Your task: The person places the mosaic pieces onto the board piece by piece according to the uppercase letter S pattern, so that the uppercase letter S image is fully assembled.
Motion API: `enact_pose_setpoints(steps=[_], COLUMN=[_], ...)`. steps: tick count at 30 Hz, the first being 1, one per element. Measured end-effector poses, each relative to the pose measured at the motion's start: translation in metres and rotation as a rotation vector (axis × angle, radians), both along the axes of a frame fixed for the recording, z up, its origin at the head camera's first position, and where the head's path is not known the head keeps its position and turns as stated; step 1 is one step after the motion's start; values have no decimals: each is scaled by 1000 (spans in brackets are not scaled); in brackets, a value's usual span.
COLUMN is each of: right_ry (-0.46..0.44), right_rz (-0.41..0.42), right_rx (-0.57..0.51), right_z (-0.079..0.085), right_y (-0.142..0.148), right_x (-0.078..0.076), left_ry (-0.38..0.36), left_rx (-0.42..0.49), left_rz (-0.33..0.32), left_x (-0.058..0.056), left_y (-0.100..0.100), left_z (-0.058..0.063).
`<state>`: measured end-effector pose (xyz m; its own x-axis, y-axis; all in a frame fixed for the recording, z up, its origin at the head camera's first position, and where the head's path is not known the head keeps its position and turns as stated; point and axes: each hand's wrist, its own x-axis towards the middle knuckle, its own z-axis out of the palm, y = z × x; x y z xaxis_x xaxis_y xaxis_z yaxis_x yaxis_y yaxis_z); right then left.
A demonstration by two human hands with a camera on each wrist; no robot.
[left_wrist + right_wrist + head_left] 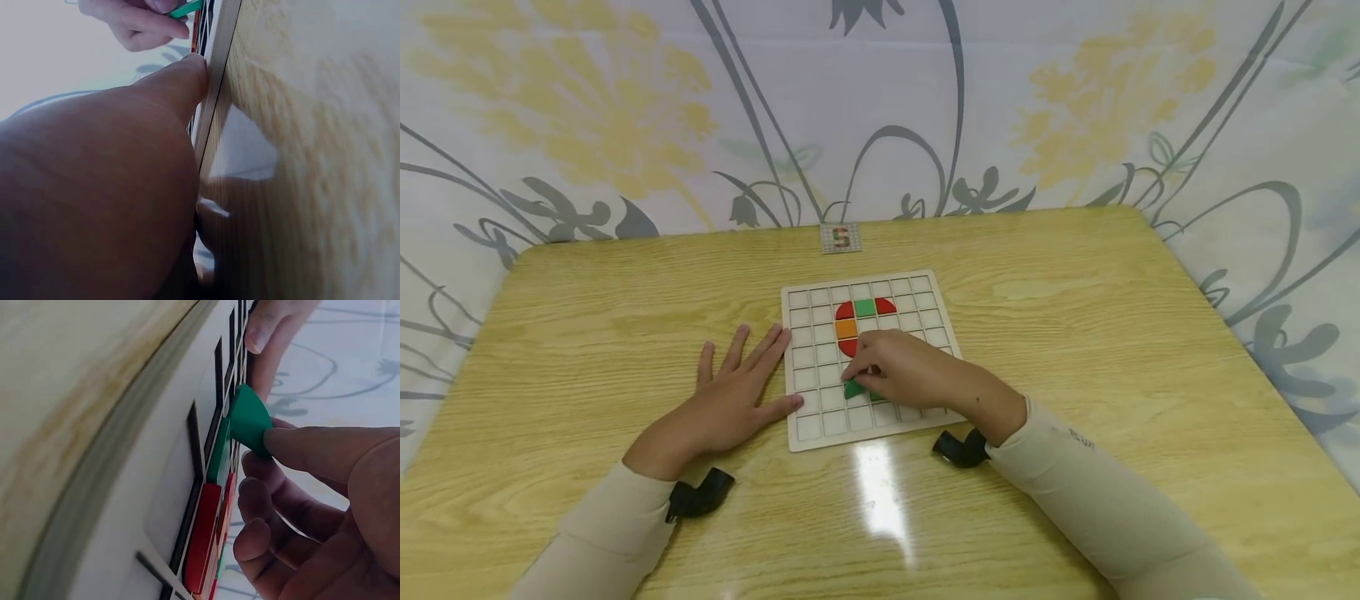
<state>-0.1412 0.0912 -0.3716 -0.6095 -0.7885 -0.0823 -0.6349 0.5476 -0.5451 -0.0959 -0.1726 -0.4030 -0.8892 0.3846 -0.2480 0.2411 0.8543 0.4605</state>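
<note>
A square wooden grid board [808, 427] lies on the table with colored tiles set in some of its cells. Between thumb and fingertips, my right hand [910, 367] pinches a green quarter-round tile [249, 420], tilted against the board beside a seated green tile [219, 453]. A red tile [203, 534] sits next to that one. Farther up the board are an orange square tile [846, 328], a light green square tile [865, 307] and several red rounded tiles. My left hand [730, 408] lies with fingers spread at the board's left edge, thumb on its rim.
A small card [841, 238] printed with a gridded, colored S-like figure lies at the table's far edge. Both wrists carry black devices [700, 493]. Behind the wooden table [1075, 333] hangs a floral cloth [880, 108].
</note>
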Motion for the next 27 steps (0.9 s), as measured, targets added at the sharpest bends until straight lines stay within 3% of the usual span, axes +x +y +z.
enact_pose_setpoints(steps=[11,27], right_ry=[-22,54], right_rz=[13,37], right_rx=[-10,77], right_z=[-4,-2], right_y=[-5,-5], right_x=[-5,5], left_ry=[-8,-5], left_rx=[3,-22], left_rz=[-4,-1], left_x=[-1,0], left_y=[-1,0], left_z=[-1,2])
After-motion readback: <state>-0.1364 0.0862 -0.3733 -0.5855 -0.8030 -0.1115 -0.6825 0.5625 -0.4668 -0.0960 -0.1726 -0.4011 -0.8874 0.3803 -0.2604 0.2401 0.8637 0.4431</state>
